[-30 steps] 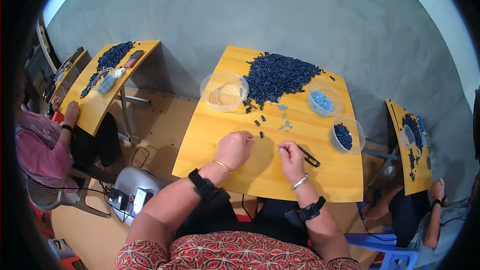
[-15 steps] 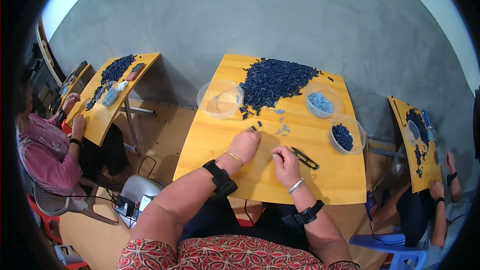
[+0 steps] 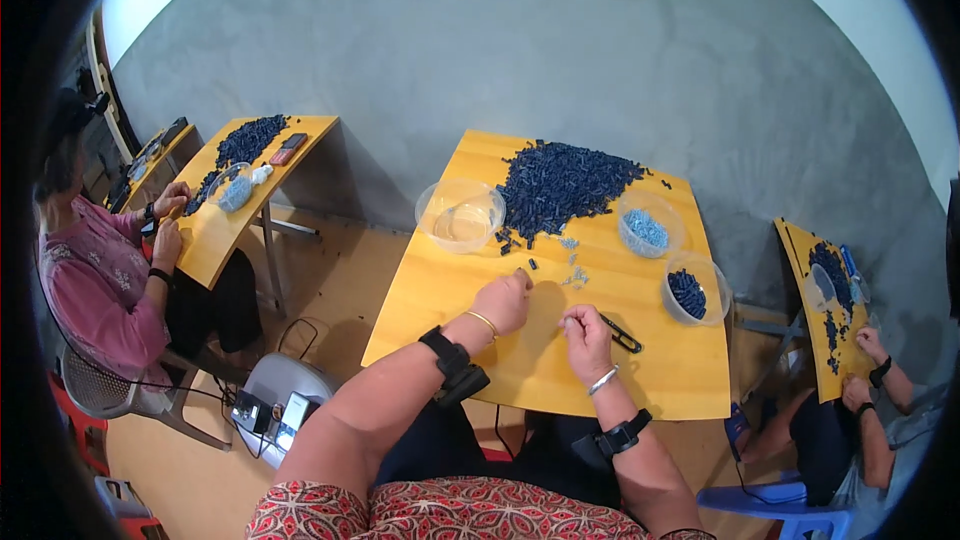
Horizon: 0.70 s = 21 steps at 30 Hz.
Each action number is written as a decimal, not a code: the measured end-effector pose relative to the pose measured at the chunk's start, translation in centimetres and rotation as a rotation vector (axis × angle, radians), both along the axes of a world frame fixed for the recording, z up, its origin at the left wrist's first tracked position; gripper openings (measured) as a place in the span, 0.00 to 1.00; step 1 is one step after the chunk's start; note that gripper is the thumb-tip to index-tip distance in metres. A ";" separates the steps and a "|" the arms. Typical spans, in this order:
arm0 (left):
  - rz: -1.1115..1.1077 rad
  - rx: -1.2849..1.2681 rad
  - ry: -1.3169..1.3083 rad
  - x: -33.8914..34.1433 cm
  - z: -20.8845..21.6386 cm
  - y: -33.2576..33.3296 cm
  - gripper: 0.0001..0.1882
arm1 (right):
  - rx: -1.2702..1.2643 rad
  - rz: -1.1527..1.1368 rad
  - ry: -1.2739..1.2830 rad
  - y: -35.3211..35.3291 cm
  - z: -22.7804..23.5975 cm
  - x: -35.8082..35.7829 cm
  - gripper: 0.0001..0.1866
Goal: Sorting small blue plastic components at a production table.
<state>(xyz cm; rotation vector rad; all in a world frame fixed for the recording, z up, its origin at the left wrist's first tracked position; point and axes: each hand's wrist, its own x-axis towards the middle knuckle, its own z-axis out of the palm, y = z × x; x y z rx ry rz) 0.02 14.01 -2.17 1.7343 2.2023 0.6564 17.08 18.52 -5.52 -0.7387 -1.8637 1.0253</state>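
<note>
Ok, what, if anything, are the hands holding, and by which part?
Cannot be told: anything the left hand or right hand might pinch is hidden or too small.

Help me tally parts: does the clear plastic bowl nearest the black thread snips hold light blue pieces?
No, the near bowl holds dark blue pieces, while the far bowl holds light blue pieces.

Passable between left hand [image 3: 503, 302] and right hand [image 3: 588, 340] over bare tabletop [image 3: 540, 375]; likewise leftward of left hand. Obstructed ahead of left hand by loose dark piece [image 3: 533, 264], then dark heap [image 3: 565, 185]; ahead-left, by clear bowl [image 3: 428, 225]. Ahead of right hand, obstructed by scattered pale bits [image 3: 575, 277]; just right, by black snips [image 3: 624, 337]; farther ahead-right, by blue-filled bowl [image 3: 675, 230] and dark-filled bowl [image 3: 716, 292].
</note>
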 end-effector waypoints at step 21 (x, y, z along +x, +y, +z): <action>-0.343 0.291 -2.113 1.0 2.9 -10.0 0.09 | -0.135 0.144 0.088 -4.0 8.4 -0.4 0.06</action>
